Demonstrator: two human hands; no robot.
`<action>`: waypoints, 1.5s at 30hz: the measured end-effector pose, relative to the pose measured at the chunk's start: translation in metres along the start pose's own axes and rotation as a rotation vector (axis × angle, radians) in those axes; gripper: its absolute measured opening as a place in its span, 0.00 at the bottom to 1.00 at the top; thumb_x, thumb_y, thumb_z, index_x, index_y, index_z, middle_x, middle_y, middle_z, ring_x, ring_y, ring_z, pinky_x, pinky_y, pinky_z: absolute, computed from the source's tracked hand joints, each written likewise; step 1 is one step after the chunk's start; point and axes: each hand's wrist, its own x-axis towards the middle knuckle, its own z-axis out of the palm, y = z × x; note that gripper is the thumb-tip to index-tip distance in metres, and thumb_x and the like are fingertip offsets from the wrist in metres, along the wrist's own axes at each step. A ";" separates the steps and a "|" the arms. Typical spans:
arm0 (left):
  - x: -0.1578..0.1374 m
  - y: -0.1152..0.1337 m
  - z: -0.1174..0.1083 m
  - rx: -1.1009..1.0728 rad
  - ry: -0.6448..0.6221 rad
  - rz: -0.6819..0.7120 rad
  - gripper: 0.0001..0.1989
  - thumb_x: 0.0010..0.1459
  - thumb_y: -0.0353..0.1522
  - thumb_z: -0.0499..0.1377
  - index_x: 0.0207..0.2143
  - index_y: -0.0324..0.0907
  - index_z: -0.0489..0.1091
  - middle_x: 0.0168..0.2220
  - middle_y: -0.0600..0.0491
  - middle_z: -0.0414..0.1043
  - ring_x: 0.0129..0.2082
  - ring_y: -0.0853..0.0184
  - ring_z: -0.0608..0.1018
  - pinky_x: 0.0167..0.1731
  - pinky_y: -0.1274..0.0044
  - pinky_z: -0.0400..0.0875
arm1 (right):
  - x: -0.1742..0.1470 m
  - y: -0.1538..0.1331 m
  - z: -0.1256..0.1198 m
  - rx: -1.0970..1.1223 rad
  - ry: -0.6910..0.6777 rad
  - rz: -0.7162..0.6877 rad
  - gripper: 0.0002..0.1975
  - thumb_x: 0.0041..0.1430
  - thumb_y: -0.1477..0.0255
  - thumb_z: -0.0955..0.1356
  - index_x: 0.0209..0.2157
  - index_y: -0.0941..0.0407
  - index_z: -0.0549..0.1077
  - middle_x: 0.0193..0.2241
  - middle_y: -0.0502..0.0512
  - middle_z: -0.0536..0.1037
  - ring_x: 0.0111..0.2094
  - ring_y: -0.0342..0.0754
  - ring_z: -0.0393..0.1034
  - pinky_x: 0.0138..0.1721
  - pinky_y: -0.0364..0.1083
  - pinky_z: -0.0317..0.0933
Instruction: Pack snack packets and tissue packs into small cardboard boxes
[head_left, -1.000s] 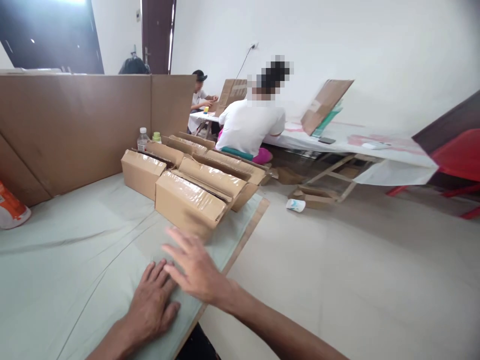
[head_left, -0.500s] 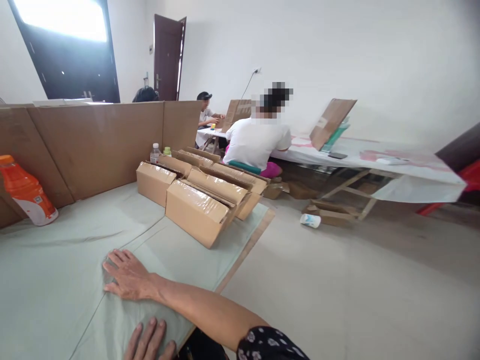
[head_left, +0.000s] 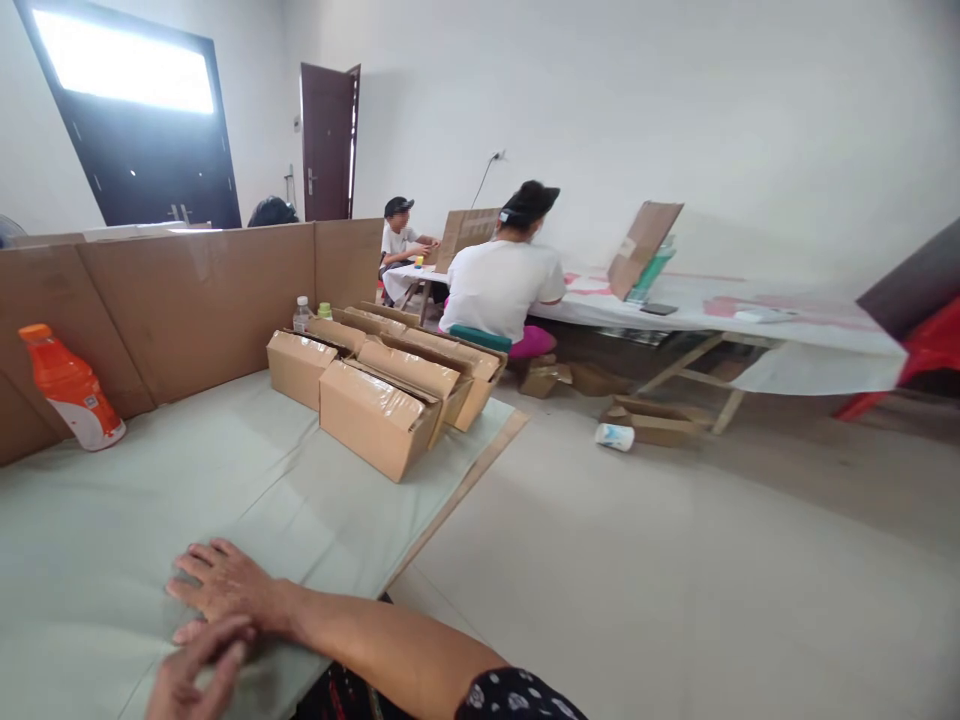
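Observation:
My right hand (head_left: 225, 585) lies flat on the pale green tablecloth (head_left: 202, 480), fingers spread and nothing in them. Just below it, at the lower left, is my left hand (head_left: 199, 670). Its fingers are bent, with a gap between them and no object visible; the fingertips come close to my right wrist, and I cannot tell whether they touch it. Beyond the hands, several brown cardboard boxes (head_left: 375, 420) sit in a group at the table's far right corner.
An orange bottle (head_left: 71, 385) stands at left before a cardboard partition (head_left: 202, 310). Small bottles (head_left: 302, 315) are behind the boxes. A person in a white shirt (head_left: 499, 285) sits at another table (head_left: 795, 345); another person sits farther back. A white cup (head_left: 615, 437) lies on the floor.
My right hand has shifted down and left in view, still flat. My left hand has moved left and up toward the right wrist, its fingers now more bent. The view has tilted slightly.

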 end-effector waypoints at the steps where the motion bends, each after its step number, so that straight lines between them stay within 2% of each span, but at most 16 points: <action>1: 0.002 -0.003 -0.017 0.043 0.114 -0.088 0.16 0.65 0.46 0.57 0.43 0.51 0.80 0.39 0.54 0.85 0.39 0.58 0.86 0.39 0.73 0.83 | 0.001 0.000 0.001 0.009 0.006 0.002 0.27 0.66 0.51 0.67 0.57 0.56 0.69 0.59 0.60 0.72 0.59 0.54 0.64 0.57 0.53 0.62; 4: 0.010 -0.019 -0.060 0.293 0.378 -0.248 0.22 0.59 0.49 0.54 0.43 0.45 0.79 0.44 0.46 0.83 0.40 0.50 0.84 0.31 0.65 0.83 | 0.004 -0.001 0.000 0.050 -0.009 0.059 0.27 0.67 0.49 0.66 0.57 0.54 0.70 0.59 0.57 0.73 0.59 0.53 0.64 0.58 0.53 0.61; 5: 0.012 -0.025 -0.070 0.391 0.422 -0.260 0.24 0.57 0.48 0.52 0.41 0.42 0.78 0.43 0.41 0.83 0.41 0.46 0.84 0.33 0.61 0.82 | 0.004 -0.003 -0.001 0.066 -0.029 0.088 0.27 0.67 0.48 0.65 0.57 0.53 0.71 0.60 0.56 0.72 0.60 0.52 0.64 0.60 0.52 0.60; 7: 0.010 -0.031 -0.080 0.572 0.401 -0.270 0.24 0.55 0.46 0.49 0.37 0.39 0.76 0.39 0.35 0.81 0.41 0.41 0.82 0.43 0.50 0.79 | 0.002 -0.008 -0.005 0.104 -0.074 0.128 0.26 0.68 0.50 0.65 0.57 0.53 0.71 0.62 0.57 0.71 0.62 0.51 0.62 0.62 0.52 0.58; 8: 0.006 -0.031 -0.080 0.600 0.382 -0.286 0.22 0.54 0.43 0.49 0.37 0.39 0.76 0.40 0.35 0.81 0.44 0.40 0.81 0.47 0.47 0.76 | -0.001 -0.011 -0.006 0.129 -0.086 0.148 0.24 0.69 0.52 0.65 0.57 0.54 0.71 0.62 0.58 0.71 0.63 0.51 0.62 0.62 0.52 0.58; 12: -0.020 -0.018 -0.058 0.674 0.297 -0.375 0.17 0.60 0.36 0.51 0.46 0.43 0.75 0.53 0.42 0.78 0.56 0.51 0.78 0.59 0.57 0.70 | -0.018 -0.026 -0.004 0.240 -0.108 0.193 0.23 0.71 0.60 0.65 0.60 0.57 0.69 0.65 0.64 0.67 0.66 0.56 0.58 0.65 0.57 0.54; 16: -0.038 -0.001 -0.036 0.722 0.240 -0.451 0.17 0.63 0.31 0.54 0.52 0.44 0.74 0.60 0.43 0.74 0.62 0.54 0.73 0.63 0.60 0.65 | -0.032 -0.037 0.001 0.299 -0.144 0.215 0.25 0.71 0.63 0.63 0.64 0.60 0.67 0.67 0.69 0.64 0.69 0.62 0.55 0.66 0.61 0.51; 20: -0.049 0.015 -0.028 0.725 0.226 -0.479 0.17 0.63 0.31 0.55 0.54 0.43 0.73 0.61 0.42 0.72 0.64 0.53 0.70 0.65 0.58 0.62 | -0.042 -0.047 -0.004 0.296 -0.170 0.193 0.27 0.71 0.62 0.63 0.66 0.59 0.66 0.68 0.69 0.64 0.69 0.62 0.54 0.67 0.63 0.49; 24: -0.053 0.019 -0.027 0.700 0.223 -0.497 0.17 0.63 0.31 0.56 0.54 0.44 0.72 0.62 0.44 0.71 0.64 0.54 0.70 0.65 0.59 0.61 | -0.050 -0.056 -0.011 0.297 -0.195 0.149 0.29 0.70 0.59 0.64 0.66 0.59 0.65 0.69 0.68 0.63 0.70 0.63 0.53 0.68 0.63 0.47; 32: -0.053 0.011 -0.034 0.667 0.218 -0.506 0.18 0.62 0.33 0.55 0.53 0.43 0.74 0.62 0.45 0.72 0.64 0.54 0.70 0.65 0.59 0.62 | -0.067 -0.071 -0.020 0.350 -0.200 0.060 0.34 0.68 0.54 0.65 0.67 0.58 0.64 0.70 0.68 0.61 0.70 0.63 0.53 0.69 0.63 0.46; 39: -0.046 0.001 -0.049 0.677 0.229 -0.444 0.23 0.61 0.41 0.51 0.52 0.41 0.74 0.58 0.42 0.75 0.61 0.50 0.74 0.63 0.57 0.66 | -0.067 -0.068 -0.034 0.349 -0.134 -0.003 0.33 0.67 0.51 0.65 0.64 0.57 0.66 0.67 0.67 0.65 0.68 0.61 0.55 0.68 0.62 0.50; 45: -0.044 -0.002 -0.056 0.733 0.230 -0.411 0.26 0.60 0.46 0.49 0.50 0.42 0.74 0.56 0.41 0.76 0.58 0.48 0.76 0.59 0.55 0.70 | -0.065 -0.062 -0.029 0.309 -0.007 -0.138 0.32 0.66 0.50 0.65 0.60 0.59 0.69 0.63 0.67 0.69 0.65 0.60 0.59 0.65 0.60 0.54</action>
